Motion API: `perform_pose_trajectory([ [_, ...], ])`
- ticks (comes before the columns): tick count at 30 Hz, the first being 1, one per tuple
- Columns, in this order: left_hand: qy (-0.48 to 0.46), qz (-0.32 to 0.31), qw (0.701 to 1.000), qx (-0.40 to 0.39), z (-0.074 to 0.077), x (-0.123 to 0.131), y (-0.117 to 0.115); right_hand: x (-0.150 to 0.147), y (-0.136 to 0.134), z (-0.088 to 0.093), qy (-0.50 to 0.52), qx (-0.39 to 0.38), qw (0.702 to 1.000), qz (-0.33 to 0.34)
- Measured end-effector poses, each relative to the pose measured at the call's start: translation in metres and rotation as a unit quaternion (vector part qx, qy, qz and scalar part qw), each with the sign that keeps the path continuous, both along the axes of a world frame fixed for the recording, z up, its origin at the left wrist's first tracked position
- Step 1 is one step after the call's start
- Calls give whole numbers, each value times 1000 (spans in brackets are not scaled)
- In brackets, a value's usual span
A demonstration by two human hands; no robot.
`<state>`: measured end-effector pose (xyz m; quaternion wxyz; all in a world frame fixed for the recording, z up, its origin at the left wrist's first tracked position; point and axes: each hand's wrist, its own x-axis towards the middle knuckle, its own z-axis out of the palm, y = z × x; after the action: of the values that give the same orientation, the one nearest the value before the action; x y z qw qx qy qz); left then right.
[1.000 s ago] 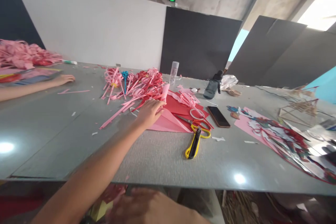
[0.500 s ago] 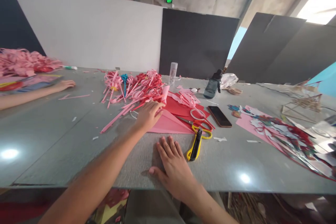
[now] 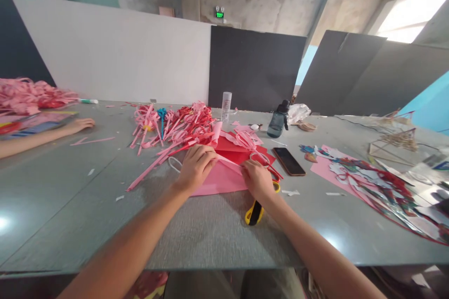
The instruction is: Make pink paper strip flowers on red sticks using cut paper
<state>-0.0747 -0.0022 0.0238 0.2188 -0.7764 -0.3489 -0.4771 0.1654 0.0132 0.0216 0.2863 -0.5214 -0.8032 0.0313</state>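
My left hand (image 3: 195, 167) rests on the left part of a pink paper sheet (image 3: 220, 182), fingers curled over its upper edge. At the sheet's right edge my right hand (image 3: 257, 178) has its fingers bent and pinches the paper. Red sheets (image 3: 233, 145) lie under and behind the pink one. Scissors with red and yellow handles (image 3: 275, 180) lie partly hidden behind my right hand. A yellow and black utility knife (image 3: 253, 212) sits just below my right wrist.
A heap of pink and red paper strips (image 3: 175, 126) lies behind my left hand. A black phone (image 3: 289, 161), a dark water bottle (image 3: 275, 122) and a clear bottle (image 3: 226, 106) stand further back. Colourful paper cut-outs (image 3: 372, 182) cover the right. Another person's hand (image 3: 79, 124) rests at left.
My right hand came up from under the table edge, lay flat on the table, then moved forward to the pink sheet's right edge. My left hand stayed on the sheet.
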Motion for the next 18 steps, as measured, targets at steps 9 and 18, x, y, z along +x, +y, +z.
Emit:
perform_pose_trajectory([
  [9,175,-62,970,-159,-8,38,-28,24,31,-13,183,65,977,-90],
  [18,174,-78,900,-392,-43,45,-7,23,2,-4,340,179,923,-10],
])
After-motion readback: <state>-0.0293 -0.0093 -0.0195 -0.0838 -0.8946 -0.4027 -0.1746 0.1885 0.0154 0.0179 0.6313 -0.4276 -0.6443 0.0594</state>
